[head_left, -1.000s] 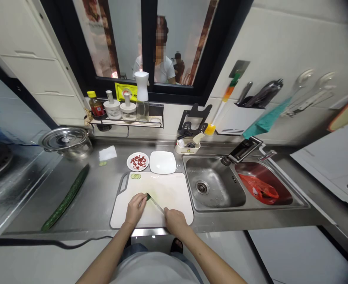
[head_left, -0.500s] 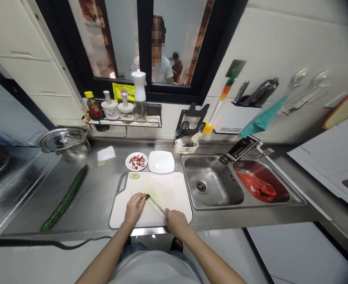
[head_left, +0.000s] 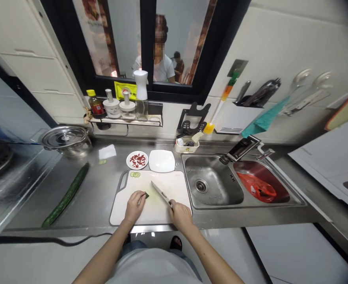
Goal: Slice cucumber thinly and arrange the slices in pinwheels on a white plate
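Observation:
On the white cutting board [head_left: 162,215], my left hand [head_left: 135,205] is closed on a small dark green cucumber piece [head_left: 147,195]. My right hand [head_left: 181,215] grips the handle of a knife [head_left: 161,192], whose blade points up and to the left, apart from the piece. Thin cucumber slices [head_left: 134,174] lie at the board's upper left corner. Behind the board are a round plate [head_left: 137,160] with chopped red bits and a white square plate [head_left: 162,161] with nothing on it. A whole cucumber [head_left: 66,197] rests on the counter at the left.
A lidded steel pot [head_left: 67,142] stands at the back left, near a white cloth or paper [head_left: 107,152]. Right of the board is a double sink [head_left: 212,205] with a red bag [head_left: 258,187]. Bottles and jars fill a shelf [head_left: 126,122]. A person [head_left: 163,69] shows in the window.
My right hand has moved the knife away from the piece, and its blade now sits higher and to the right. My left hand stays at the piece. The view has shifted slightly.

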A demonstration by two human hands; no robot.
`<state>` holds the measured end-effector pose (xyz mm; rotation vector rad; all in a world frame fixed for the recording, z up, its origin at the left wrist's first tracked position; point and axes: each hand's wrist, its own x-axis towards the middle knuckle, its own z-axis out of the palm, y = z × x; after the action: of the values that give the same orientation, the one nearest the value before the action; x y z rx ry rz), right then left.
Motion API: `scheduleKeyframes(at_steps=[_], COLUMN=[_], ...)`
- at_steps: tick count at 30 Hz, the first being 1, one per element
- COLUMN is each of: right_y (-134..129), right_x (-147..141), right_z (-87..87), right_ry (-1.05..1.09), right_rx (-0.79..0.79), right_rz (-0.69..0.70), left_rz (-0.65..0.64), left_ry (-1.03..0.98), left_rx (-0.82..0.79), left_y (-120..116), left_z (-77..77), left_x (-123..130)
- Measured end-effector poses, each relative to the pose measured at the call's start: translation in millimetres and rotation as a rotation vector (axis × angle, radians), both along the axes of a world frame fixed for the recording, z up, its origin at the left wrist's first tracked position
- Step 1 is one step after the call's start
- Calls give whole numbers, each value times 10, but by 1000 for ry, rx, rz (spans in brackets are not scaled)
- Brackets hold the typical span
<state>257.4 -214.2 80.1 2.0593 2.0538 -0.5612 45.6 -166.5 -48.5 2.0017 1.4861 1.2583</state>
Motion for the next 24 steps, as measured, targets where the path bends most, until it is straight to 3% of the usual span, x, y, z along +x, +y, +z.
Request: scheduleKeyframes(at_steps=[9,14,19,24], right_y=[34,41,29,17], right_x=[65,69,75,44], right_z=[8,-10,-53,-59], right_ry=[32,0,-3,-40], right_rx=[114,131,151,153], right_rz=[-25,10,50,90], left_rz=[27,153,284,99], left_ry=[-52,-116,-34,130], left_rx=[-60,-100,-12,-17], left_y=[3,27,84,124], left_z=[63,130,302,629], left_x=[-4,-18,30,242])
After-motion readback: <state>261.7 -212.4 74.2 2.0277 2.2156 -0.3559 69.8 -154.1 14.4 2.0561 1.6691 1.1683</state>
